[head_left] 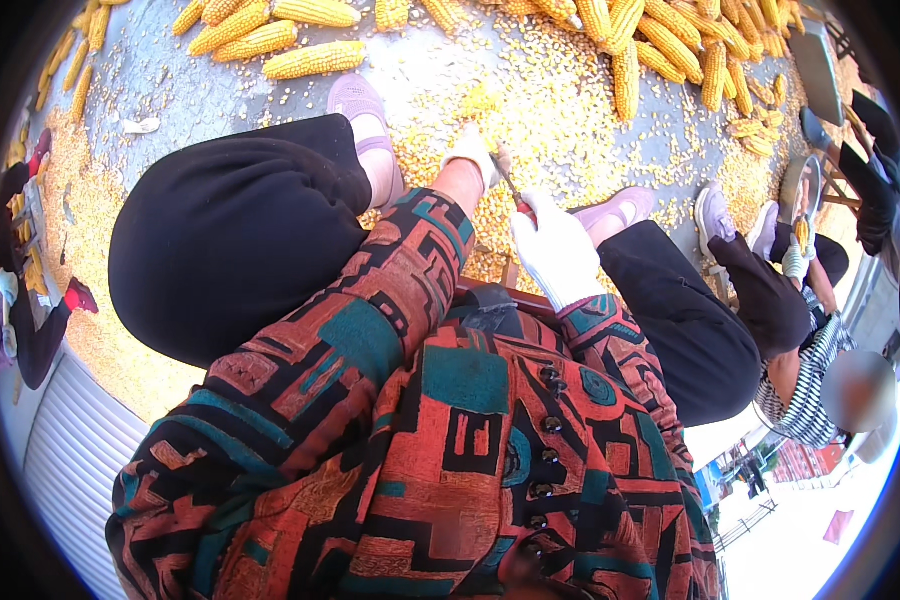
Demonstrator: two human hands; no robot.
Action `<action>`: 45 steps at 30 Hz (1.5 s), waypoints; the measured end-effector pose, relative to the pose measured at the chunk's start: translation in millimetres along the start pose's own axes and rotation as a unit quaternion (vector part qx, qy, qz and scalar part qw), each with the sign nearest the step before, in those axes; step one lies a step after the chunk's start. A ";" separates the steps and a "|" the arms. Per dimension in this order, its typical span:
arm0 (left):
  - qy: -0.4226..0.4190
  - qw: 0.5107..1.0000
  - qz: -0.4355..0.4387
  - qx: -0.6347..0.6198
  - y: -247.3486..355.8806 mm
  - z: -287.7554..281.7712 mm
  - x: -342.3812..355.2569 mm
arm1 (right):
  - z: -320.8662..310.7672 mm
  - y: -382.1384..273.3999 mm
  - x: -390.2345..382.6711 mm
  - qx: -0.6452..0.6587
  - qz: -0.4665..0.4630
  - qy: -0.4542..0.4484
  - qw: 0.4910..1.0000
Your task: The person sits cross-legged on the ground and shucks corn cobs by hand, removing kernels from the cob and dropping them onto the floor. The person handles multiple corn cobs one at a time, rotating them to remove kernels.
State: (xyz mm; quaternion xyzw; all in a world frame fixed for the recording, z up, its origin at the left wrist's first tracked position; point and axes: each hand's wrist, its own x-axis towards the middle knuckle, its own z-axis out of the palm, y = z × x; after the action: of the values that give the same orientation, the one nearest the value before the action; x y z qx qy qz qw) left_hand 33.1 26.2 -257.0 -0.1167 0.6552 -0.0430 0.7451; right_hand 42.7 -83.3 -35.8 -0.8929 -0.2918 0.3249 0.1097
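Observation:
My left hand point(473, 152), in a white glove, reaches forward between my knees and is closed. A bright yellow ear of corn point(482, 100) shows just beyond its fingers, blurred by glare. My right hand point(553, 248), also white-gloved, is nearer to me and wrapped round a red-handled tool point(511, 182) with a narrow metal shaft. The shaft points forward and left, its tip close beside my left hand. Loose corn kernels point(570, 150) lie scattered on the ground under and around both hands.
Piled ears of corn point(670, 45) lie at the far right, with more ears point(315, 60) at the far left. My shoes point(358, 100) flank the kernels. At the right a seated person point(805, 385) in gloves holds an ear; other people sit at the left edge.

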 end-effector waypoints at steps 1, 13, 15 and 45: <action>0.011 1.000 -0.003 0.000 0.0 0.9 -1.4 | 0.2 0.1 0.5 0.001 0.002 -0.001 1.000; -0.051 0.992 -0.011 0.118 0.4 -4.5 16.0 | 13.8 4.4 14.8 0.047 0.013 0.000 0.999; -0.049 0.992 -0.015 0.119 0.8 -4.8 16.5 | 18.6 5.6 18.4 0.043 0.009 0.003 0.999; 0.025 0.986 0.110 0.119 -10.2 34.5 -7.2 | 15.2 7.5 51.6 0.055 0.037 -0.028 0.997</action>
State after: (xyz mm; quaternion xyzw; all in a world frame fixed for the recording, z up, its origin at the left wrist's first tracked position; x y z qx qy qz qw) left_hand 67.0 21.9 -243.7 0.0470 0.6725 -0.0415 0.7374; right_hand 68.2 -58.7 -76.9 -0.8860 -0.2437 0.3695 0.1381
